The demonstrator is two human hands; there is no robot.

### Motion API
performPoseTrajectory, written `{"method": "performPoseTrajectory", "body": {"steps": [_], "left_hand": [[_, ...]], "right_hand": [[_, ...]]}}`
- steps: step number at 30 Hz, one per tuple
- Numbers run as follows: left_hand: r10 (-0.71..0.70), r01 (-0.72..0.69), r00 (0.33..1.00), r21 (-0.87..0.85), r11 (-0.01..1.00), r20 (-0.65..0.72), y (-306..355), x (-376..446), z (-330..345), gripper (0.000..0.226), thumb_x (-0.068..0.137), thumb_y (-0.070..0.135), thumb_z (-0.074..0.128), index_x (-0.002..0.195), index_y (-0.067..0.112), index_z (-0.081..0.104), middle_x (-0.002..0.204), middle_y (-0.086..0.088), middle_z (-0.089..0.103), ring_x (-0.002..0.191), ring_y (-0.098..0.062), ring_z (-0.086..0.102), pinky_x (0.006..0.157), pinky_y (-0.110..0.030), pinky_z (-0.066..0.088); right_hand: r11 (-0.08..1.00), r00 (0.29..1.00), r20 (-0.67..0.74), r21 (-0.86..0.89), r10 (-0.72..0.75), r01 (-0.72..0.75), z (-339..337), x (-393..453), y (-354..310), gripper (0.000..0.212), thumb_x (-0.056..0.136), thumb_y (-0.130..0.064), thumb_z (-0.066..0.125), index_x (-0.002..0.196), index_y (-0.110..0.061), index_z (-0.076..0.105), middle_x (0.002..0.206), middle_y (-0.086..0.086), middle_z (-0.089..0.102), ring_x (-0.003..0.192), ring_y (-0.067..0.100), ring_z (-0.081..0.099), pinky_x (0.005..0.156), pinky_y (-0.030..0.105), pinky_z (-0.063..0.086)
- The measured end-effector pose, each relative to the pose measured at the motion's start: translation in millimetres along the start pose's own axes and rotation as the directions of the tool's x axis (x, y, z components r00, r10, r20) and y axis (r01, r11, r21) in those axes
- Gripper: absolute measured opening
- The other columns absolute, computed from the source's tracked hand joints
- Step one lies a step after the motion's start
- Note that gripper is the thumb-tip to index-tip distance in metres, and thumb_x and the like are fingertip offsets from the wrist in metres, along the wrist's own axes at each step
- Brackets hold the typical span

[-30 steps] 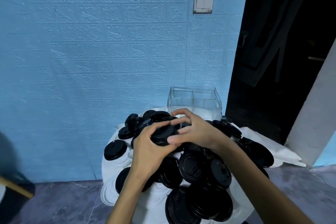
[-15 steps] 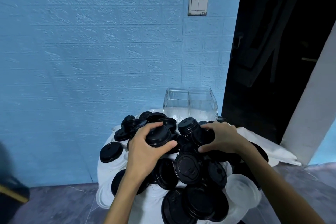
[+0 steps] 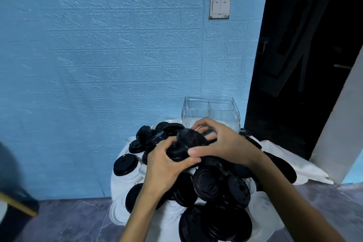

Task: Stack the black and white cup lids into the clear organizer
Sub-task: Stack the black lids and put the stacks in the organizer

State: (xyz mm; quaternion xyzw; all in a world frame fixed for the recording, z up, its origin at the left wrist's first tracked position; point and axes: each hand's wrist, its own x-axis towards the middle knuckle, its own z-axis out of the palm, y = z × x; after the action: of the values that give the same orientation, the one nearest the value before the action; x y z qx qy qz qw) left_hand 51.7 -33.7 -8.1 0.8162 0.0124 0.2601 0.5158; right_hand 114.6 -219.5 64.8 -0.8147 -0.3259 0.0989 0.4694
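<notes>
Several black cup lids (image 3: pixel 209 181) lie heaped on a small round white table (image 3: pixel 169 216), with white lids (image 3: pixel 262 205) among them. My left hand (image 3: pixel 167 171) grips a short stack of black lids (image 3: pixel 177 152) from below. My right hand (image 3: pixel 225 143) holds another black lid (image 3: pixel 191 137) tilted on top of that stack, fingers curled over its far rim. Just beyond my hands stands the clear organizer (image 3: pixel 211 113) at the table's far edge; it looks empty, with a divider down its middle.
A blue textured wall with a light switch (image 3: pixel 220 7) rises behind the table. At the right is a dark doorway (image 3: pixel 306 55), with a white cloth (image 3: pixel 284 161) draped below it. A dark object with a wooden handle (image 3: pixel 17 204) sits low at the left.
My right hand left the pile at the right and came back with a black lid, setting it onto the stack in my left hand. The camera view shifted slightly.
</notes>
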Motion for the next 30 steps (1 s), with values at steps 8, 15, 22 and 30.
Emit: {"method": "performPoseTrajectory", "body": {"steps": [8,15,22,30], "left_hand": [[0.030,-0.030,0.999,-0.001,1.000,-0.033,0.4,-2.5,-2.8,0.097,0.057,0.037,0.100,0.139,0.042,0.048,0.107,0.036,0.067,0.103,0.011,0.064,0.084,-0.005,0.046],[0.063,-0.062,0.994,0.012,0.998,-0.084,4.6,1.0,1.6,0.084,0.059,0.034,0.098,0.130,0.043,0.055,0.112,0.033,0.067,0.105,0.012,0.063,0.085,-0.005,0.045],[0.005,-0.005,0.993,0.000,1.000,-0.116,-0.8,2.6,-3.4,0.067,0.062,0.043,0.095,0.121,0.044,0.064,0.107,0.024,0.074,0.101,0.008,0.067,0.089,-0.017,0.051],[-0.046,0.046,0.993,-0.004,0.999,-0.107,-8.3,3.5,-11.9,0.055,0.063,0.038,0.097,0.108,0.040,0.066,0.100,0.021,0.074,0.095,0.004,0.069,0.087,-0.018,0.051]], "right_hand": [[0.999,0.999,0.034,-0.027,0.040,-0.039,19.1,13.8,-4.3,0.052,0.070,-0.034,0.091,0.114,-0.039,0.064,0.110,-0.015,0.066,0.096,0.008,0.071,0.096,0.039,0.056],[1.000,0.999,0.050,0.021,0.019,-0.020,31.3,31.7,-2.0,0.060,0.062,-0.037,0.091,0.116,-0.046,0.067,0.127,-0.014,0.053,0.117,0.004,0.059,0.108,0.035,0.048],[0.990,0.992,0.110,0.119,0.068,-0.081,10.7,28.2,6.6,0.066,0.084,-0.037,0.081,0.142,-0.031,0.052,0.129,-0.015,0.064,0.116,0.005,0.065,0.102,0.025,0.050],[0.856,0.938,-0.253,-0.402,0.238,-0.325,-35.7,55.4,87.1,0.072,0.083,-0.061,0.071,0.144,-0.027,0.051,0.147,-0.002,0.054,0.135,0.020,0.050,0.114,0.040,0.037]]}}
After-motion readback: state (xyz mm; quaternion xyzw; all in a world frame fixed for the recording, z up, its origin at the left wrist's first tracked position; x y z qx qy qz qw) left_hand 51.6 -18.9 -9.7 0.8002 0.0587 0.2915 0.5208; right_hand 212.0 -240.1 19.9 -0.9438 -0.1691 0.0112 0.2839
